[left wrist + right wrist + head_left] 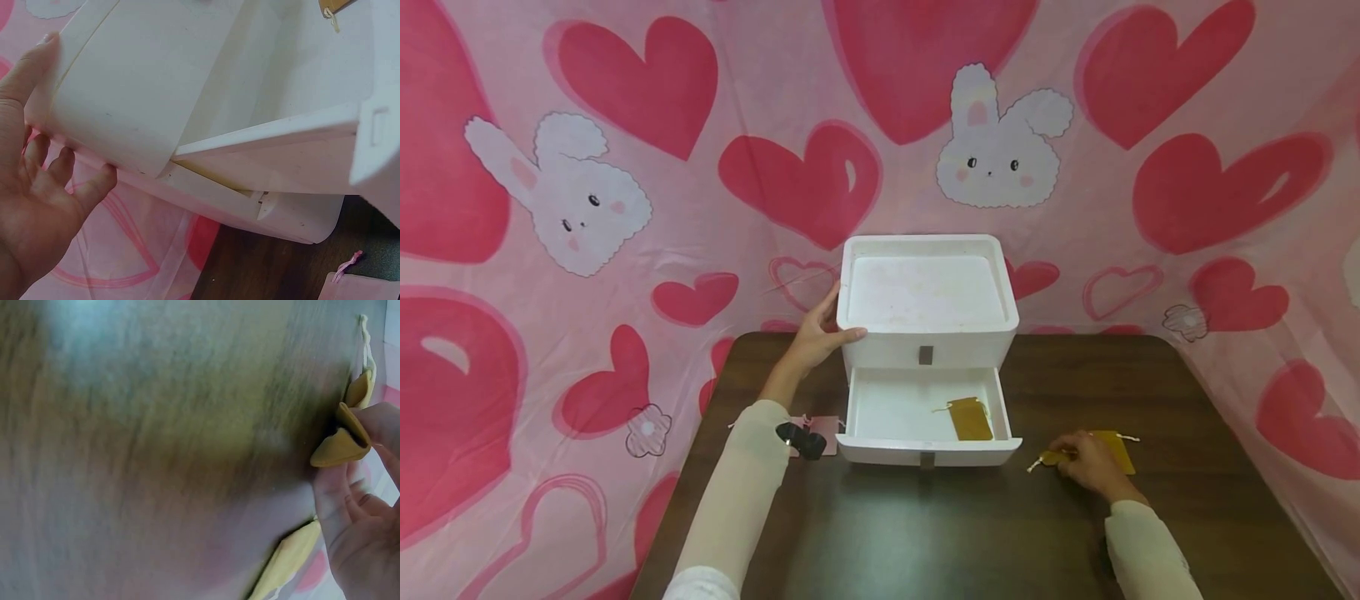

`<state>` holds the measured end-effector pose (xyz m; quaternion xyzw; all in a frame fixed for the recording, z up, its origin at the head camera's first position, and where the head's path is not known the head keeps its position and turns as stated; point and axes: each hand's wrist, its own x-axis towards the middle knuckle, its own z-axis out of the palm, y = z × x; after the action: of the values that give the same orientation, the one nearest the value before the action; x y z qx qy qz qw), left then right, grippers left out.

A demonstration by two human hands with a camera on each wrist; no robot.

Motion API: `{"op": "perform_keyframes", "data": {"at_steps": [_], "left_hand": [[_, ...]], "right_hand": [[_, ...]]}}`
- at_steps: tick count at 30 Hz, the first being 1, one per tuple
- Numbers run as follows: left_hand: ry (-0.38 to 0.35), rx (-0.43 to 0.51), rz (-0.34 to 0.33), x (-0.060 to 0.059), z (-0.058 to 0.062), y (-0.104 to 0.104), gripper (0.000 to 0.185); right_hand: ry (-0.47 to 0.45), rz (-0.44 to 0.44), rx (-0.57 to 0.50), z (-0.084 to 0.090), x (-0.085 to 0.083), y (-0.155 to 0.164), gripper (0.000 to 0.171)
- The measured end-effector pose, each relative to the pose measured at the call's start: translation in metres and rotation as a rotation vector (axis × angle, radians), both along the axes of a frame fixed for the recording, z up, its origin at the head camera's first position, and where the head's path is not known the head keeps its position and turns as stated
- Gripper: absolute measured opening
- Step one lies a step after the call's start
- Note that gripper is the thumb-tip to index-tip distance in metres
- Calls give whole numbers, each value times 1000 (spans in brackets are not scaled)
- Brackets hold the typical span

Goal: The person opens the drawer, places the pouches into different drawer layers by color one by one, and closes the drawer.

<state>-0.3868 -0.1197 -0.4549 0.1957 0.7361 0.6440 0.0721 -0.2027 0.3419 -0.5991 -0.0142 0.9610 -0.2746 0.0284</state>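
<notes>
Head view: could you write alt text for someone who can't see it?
A person's left hand steadies a white two-drawer box whose lower drawer is open with a gold pouch inside, while the right hand pinches another gold pouch on the dark table.

A dark brown wooden table [1187,517] stands against a pink cloth backdrop [760,92] that hangs behind it and wraps down both its sides. The cloth is printed with large red hearts [640,79] and white rabbits [996,146]. Soft, even light falls on the tabletop.
</notes>
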Motion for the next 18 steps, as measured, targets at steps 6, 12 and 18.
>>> {"op": "perform_keyframes", "data": {"at_steps": [6, 12, 18], "left_hand": [[-4, -14, 11, 1, 2, 1, 99], [-4, -6, 8, 1, 1, 1, 99], [-20, 29, -3, 1, 2, 1, 99]], "right_hand": [[33, -43, -71, -7, 3, 3, 20], [-12, -88, -157, -9, 5, 4, 21], [67, -101, -176, -1, 5, 1, 18]]}}
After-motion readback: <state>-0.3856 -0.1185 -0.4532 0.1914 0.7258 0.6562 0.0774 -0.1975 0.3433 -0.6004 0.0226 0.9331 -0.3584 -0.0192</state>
